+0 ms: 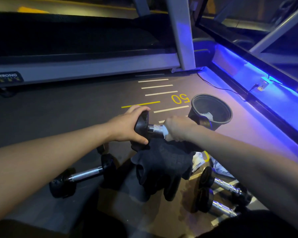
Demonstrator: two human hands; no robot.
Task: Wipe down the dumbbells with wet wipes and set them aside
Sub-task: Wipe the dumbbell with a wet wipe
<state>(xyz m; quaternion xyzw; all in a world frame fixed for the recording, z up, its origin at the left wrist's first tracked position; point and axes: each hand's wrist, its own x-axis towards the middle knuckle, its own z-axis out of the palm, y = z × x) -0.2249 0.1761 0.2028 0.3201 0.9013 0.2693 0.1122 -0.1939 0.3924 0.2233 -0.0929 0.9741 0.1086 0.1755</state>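
While blue light washes the right side of the frame, a treadmill [86, 66] spans the upper left, its grey side rail bearing a "STRONG" label. At lower left a dumbbell on the floor [83, 176] lies slantwise, chrome handle between two black heads. Just right of it, at centre, the left hand [127, 126] grips the near black head of the held dumbbell [144, 126], fingers curled over its top edge and thumb clamped beneath, keeping it raised above the floor with the handle pointing right. Below it hangs a dark cloth [163, 170], draped over something I cannot make out. Further right, the right hand [179, 127] is curled around the chrome handle with a white wet wipe [165, 131] pinched between fingers and metal. Beyond that hand a black bucket [227, 107] stands on the floor near a yellow "50" marking [180, 98], a crumpled white wipe inside. At lower right two more dumbbells [225, 196] lie side by side, beside crumpled white packaging [199, 159].
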